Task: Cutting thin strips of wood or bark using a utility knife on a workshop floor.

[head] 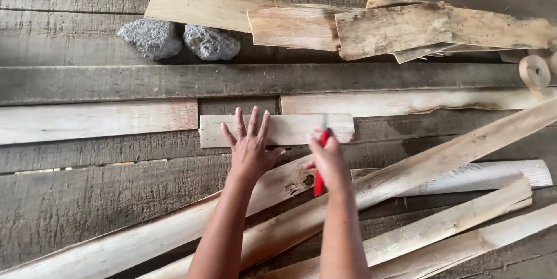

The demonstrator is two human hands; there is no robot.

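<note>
We press our left hand (250, 148), fingers spread and open, flat on the short pale rectangular strip of thin wood (278, 130) that lies just above the middle of the frame on the grey weathered plank floor (87, 198). Our right hand (328, 160) is closed around a red-handled cutting tool (319, 181), its tip meeting the strip near the right end; the blade itself is too blurred to make out.

To do this cut well, we judge the flat hand should bear down evenly so the strip cannot slide, with the fingertips kept well to the left of the blade's line. The tool wants a firm grip and a straight pull across the grain, light at first, since thin wood like this could split along its length.

Long pale wooden slats (441, 157) run diagonally across the lower right, passing beneath both forearms. In the upper part of the frame lie ragged tan sheets of thin wood (406, 29), overlapping one another, and to their left two rough grey stones (180, 40) side by side. A curled wood shaving (534, 72) sits at the right edge.
</note>
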